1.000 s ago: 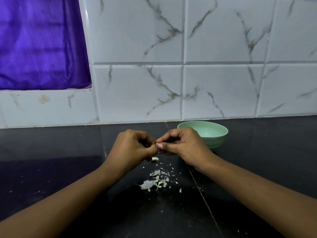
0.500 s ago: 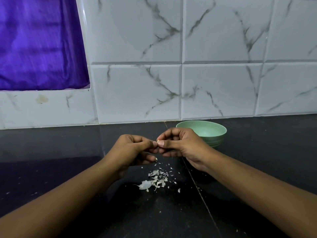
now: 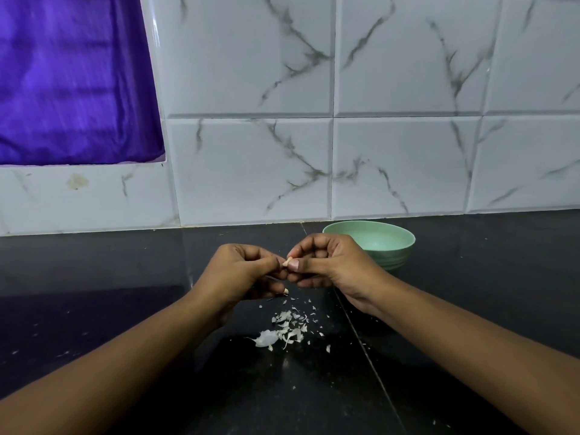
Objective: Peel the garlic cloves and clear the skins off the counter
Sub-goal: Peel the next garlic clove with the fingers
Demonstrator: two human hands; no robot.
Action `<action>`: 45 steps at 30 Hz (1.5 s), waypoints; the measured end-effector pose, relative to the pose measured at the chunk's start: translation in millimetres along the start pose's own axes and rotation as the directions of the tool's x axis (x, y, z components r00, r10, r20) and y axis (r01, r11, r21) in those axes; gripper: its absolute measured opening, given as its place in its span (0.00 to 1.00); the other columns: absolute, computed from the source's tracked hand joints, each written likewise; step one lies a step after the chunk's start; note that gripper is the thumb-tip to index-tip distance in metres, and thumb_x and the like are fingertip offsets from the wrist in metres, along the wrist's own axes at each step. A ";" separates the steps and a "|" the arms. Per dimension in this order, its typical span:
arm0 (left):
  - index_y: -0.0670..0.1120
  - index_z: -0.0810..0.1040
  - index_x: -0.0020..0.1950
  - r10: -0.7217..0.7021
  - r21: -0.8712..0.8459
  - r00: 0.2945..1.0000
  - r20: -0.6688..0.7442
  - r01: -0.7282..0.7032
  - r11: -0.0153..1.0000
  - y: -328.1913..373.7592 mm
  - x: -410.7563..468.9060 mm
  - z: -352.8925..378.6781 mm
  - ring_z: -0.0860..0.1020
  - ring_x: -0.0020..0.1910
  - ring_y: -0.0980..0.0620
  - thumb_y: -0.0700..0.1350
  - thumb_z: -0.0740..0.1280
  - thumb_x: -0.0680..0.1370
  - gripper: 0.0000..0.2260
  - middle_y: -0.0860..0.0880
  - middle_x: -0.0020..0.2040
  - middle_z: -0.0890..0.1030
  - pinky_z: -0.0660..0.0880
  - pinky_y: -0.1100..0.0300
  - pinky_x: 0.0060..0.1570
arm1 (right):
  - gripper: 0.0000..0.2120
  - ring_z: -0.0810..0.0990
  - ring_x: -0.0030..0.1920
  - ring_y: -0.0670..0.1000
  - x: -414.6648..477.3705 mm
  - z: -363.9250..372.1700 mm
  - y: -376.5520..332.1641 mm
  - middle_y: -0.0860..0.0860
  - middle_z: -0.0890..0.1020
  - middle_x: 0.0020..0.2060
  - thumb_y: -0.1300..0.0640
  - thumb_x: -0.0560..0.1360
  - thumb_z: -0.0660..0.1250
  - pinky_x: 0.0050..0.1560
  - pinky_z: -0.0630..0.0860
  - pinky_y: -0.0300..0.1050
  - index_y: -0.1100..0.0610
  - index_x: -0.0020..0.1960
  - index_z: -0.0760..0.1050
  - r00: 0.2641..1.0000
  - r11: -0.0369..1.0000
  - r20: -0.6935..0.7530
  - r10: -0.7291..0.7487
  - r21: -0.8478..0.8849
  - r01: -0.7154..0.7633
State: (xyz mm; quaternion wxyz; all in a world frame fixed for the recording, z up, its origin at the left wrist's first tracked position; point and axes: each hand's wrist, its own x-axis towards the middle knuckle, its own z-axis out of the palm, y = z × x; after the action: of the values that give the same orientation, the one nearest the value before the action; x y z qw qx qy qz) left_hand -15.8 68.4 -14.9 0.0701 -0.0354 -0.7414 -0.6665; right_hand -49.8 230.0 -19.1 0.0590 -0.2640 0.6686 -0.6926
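Note:
A small pale garlic clove [image 3: 287, 261] shows between the fingertips of both hands, held above the black counter. My right hand [image 3: 326, 264] pinches it with thumb and curled fingers. My left hand [image 3: 241, 271] meets it from the left with curled fingers pinching at the clove. A second pale bit, perhaps another clove [image 3: 285, 291], peeks out under the left hand's lower fingers. A scatter of white garlic skins [image 3: 287, 329] lies on the counter just below the hands.
A mint-green bowl [image 3: 395, 249] stands behind my right hand near the tiled wall; its visible inside looks bare. The black counter [image 3: 94, 309] stretches left and right. A purple cloth [image 3: 72, 80] hangs at the upper left.
Both hands have stayed together over the skins, working the clove; the fingers shifted slightly and the clove tip now shows between the thumbs.

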 end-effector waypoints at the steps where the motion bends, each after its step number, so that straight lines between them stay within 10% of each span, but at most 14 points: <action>1: 0.42 0.81 0.37 -0.001 -0.004 1.000 0.005 0.001 1.000 -0.1 0.3 -0.3 0.80 0.26 0.53 0.36 0.64 0.77 0.10 0.45 0.33 0.83 0.77 0.63 0.30 | 0.05 0.83 0.33 0.47 -0.2 -0.3 0.2 0.54 0.84 0.33 0.68 0.70 0.70 0.34 0.80 0.37 0.60 0.42 0.78 1.000 1.000 -0.001 0.005 0.003 -0.005; 40: 0.44 0.81 0.34 0.279 0.390 0.956 0.091 -0.292 0.873 2.0 -0.7 -9.8 0.84 0.32 0.48 0.35 0.71 0.72 0.08 0.46 0.31 0.83 0.81 0.54 0.39 | 0.04 0.83 0.32 0.47 -2.4 -0.2 -2.6 0.53 0.83 0.30 0.69 0.69 0.71 0.34 0.80 0.38 0.62 0.41 0.78 1.000 0.998 0.015 -0.006 -0.057 0.007; 45: 0.40 0.80 0.38 0.156 0.225 0.983 0.095 -0.174 0.959 2.4 -0.6 -8.1 0.81 0.27 0.52 0.35 0.68 0.76 0.06 0.47 0.31 0.82 0.80 0.60 0.33 | 0.05 0.83 0.33 0.47 -1.2 -2.5 -3.7 0.53 0.84 0.32 0.68 0.69 0.71 0.35 0.81 0.38 0.60 0.41 0.78 1.000 1.000 0.019 0.024 -0.019 -0.023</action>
State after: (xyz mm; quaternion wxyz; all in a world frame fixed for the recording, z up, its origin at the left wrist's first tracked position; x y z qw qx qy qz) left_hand -14.4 60.7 -11.8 0.1005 -0.1141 -0.8108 -0.5653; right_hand -48.9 233.1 -15.8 0.0708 -0.2632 0.6776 -0.6830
